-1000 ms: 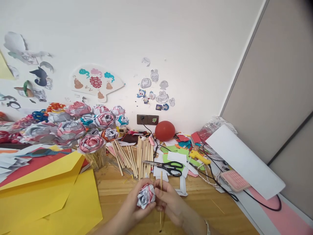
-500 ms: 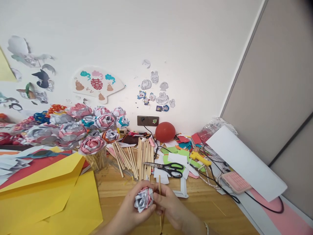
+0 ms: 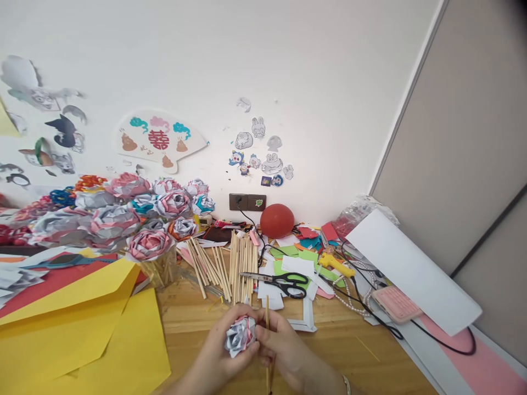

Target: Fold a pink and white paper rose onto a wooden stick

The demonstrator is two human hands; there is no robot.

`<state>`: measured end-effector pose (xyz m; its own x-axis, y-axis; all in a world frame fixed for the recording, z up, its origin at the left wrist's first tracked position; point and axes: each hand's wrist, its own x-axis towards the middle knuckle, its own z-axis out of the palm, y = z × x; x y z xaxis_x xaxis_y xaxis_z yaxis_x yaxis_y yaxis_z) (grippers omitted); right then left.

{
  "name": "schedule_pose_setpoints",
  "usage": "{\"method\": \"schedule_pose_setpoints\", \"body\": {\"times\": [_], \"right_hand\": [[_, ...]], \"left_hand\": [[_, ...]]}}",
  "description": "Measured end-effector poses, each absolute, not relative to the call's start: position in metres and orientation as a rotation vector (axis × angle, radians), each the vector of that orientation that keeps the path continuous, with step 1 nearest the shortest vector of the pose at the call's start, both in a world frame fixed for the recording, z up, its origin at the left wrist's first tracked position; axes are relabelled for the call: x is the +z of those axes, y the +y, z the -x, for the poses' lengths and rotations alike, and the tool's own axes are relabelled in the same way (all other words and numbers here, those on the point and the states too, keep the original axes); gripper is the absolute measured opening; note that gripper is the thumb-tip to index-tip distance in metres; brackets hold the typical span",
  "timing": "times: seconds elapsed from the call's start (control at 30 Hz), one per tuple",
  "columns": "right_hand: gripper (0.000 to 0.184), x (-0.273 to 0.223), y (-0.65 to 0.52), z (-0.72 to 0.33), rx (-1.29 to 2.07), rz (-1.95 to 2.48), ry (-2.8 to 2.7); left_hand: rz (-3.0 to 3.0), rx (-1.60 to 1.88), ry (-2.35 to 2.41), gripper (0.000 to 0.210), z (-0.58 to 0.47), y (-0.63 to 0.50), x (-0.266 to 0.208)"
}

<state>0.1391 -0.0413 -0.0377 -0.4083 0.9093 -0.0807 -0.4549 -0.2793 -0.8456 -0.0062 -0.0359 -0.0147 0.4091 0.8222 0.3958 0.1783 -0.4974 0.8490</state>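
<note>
A white and pink paper flower (image 3: 240, 336) sits in my left hand (image 3: 222, 343), whose fingers are closed around it. My right hand (image 3: 284, 343) meets it from the right, thumb and fingertips against the petals' edge. A thin wooden stick (image 3: 267, 318) stands nearly upright, gripped among the right hand's fingers; its lower end looks dark. The flower's underside and some fingertips are hidden. Just beyond my hands lie black-handled scissors (image 3: 280, 281) and rows of loose wooden sticks (image 3: 242, 263).
Many finished paper flowers (image 3: 150, 244) stand at left, behind yellow paper sheets (image 3: 140, 334). A red balloon (image 3: 277, 220) rests by the wall. Paper scraps (image 3: 298, 266), a yellow glue gun (image 3: 336, 265) with its cord, a pink calculator-like device (image 3: 396, 303) and a white sheet (image 3: 415, 274) fill the right.
The view has shifted slightly, so the flowers and wall pictures sit a little further left. Both hands keep nearly the same hold on the flower and stick.
</note>
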Motion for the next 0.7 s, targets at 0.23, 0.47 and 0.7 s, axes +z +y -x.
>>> {"method": "schedule_pose_setpoints", "body": {"times": [0.23, 0.47, 0.7], "right_hand": [[0.045, -0.039, -0.041, -0.137, 1.827, 0.719, -0.926], [0.041, -0.038, -0.042, -0.136, 1.835, 0.676, -0.929], [0.041, -0.038, -0.043, -0.136, 1.841, 0.678, -0.913]], "left_hand": [[-1.919, 1.095, 0.822, 0.017, 0.008, -0.033, -0.026], [-1.898, 1.1, 0.822, 0.017, 0.009, -0.032, -0.029], [-1.896, 1.111, 0.845, 0.017, 0.008, -0.032, -0.029]]}}
